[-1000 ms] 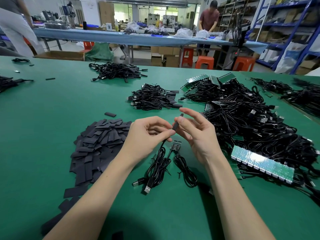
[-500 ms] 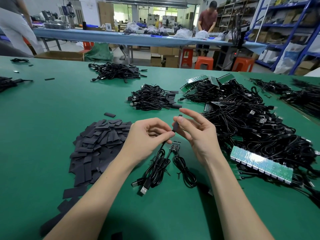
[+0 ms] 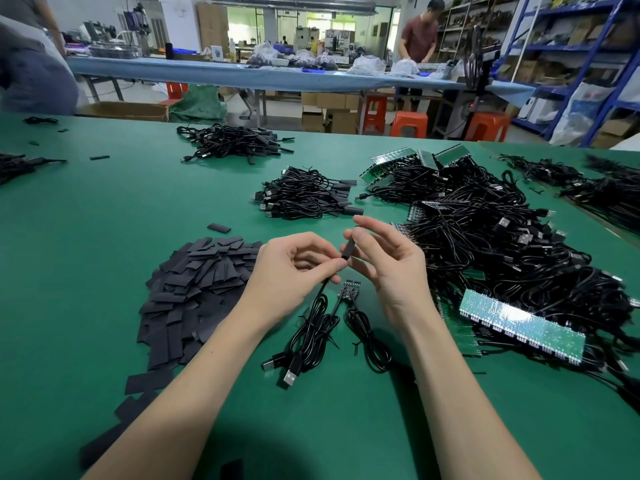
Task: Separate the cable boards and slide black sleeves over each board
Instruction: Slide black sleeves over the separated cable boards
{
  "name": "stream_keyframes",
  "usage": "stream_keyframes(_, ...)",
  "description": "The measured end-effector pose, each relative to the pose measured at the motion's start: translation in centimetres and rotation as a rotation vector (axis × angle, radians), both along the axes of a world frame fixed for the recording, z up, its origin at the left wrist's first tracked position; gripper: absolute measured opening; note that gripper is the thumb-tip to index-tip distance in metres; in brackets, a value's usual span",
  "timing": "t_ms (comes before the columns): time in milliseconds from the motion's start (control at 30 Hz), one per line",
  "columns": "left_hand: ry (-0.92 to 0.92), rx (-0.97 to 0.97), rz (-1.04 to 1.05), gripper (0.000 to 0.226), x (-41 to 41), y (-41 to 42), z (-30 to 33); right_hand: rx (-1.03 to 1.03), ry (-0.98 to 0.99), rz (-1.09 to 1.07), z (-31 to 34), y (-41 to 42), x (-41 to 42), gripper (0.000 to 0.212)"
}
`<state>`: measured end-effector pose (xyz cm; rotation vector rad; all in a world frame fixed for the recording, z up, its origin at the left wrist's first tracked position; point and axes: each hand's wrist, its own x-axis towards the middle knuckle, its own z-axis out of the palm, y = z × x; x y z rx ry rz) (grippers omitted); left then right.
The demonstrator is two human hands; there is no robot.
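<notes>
Sleeve is up in the air between both hands, just above the green table, tilted w/ its top end leaning right. Right hand pinches the upper part betw thumb and forefinger, other fingers fanned out loose. Left hand has its fingers curled, pinching right at the sleeve's bottom end where the cable comes out, so it's gripping the cable/board there; can't tell how far the board is inside since the sleeve hides it. That cable hangs down to a tied bundle on the table w/ two USB plugs at the near end. Just beside it, under the hands, a bare board lies flat w/ its own coiled cable trailing toward me, no sleeve on it. Left of the hands there's a big heap of flat sleeves, a few strays near the table edge. Right side is a huge tangle of cables w/ unsplit board strips on it. Further back, a small pile of done cables w/ sleeves on. Two ppl in the bkgd by a blue bench.
</notes>
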<state>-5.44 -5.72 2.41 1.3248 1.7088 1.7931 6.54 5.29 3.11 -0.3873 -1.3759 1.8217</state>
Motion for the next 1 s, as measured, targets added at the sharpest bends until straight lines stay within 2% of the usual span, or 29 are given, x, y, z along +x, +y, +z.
stream_keyframes(133, 0.003, -0.001, 0.008, 0.011, 0.0, 0.0, -0.1, -0.019, -0.048, 0.034, -0.1, 0.1, 0.0, 0.019)
stream_keyframes(300, -0.046, -0.021, -0.010, 0.012, 0.1, 0.4, -0.1, -0.075, -0.008, 0.003, -0.1, 0.1, 0.0, 0.020)
stream_keyframes(367, -0.099, -0.136, -0.063, 0.016, -0.2, 0.4, 0.3, -0.114, 0.007, -0.032, 0.0, 0.2, -0.1, 0.020)
stream_keyframes(500, -0.146, -0.419, -0.303, 0.012, -0.7, -0.2, 1.0, -0.169, 0.011, -0.089, 0.0, 0.5, -0.1, 0.018)
stream_keyframes(600, -0.280, -0.428, -0.370, 0.013, -0.7, -0.2, 1.5, -0.225, 0.042, -0.128, 0.1, 0.5, -0.2, 0.018)
stream_keyframes(700, -0.302, -0.433, -0.340, 0.015, -0.8, 0.2, 2.1, -0.276, 0.082, -0.152, 0.4, 0.5, -0.3, 0.015)
stream_keyframes(767, -0.251, -0.438, -0.298, 0.016, -1.1, 0.8, 2.6, -0.296, 0.093, -0.163, 0.5, 0.7, -0.2, 0.015)
stream_keyframes(867, -0.047, -0.470, -0.182, 0.020, -2.3, 2.2, 3.8, -0.321, 0.062, -0.174, 0.4, 1.0, -0.1, 0.026)
stream_keyframes(933, 0.159, -0.486, -0.059, 0.023, -3.6, 3.9, 5.1, -0.336, -0.007, -0.191, 0.1, 1.2, -0.1, 0.024)
stream_keyframes(1000, 0.449, -0.510, 0.092, 0.025, -5.3, 6.3, 6.4, -0.349, -0.099, -0.197, -0.3, 1.3, -0.2, 0.016)
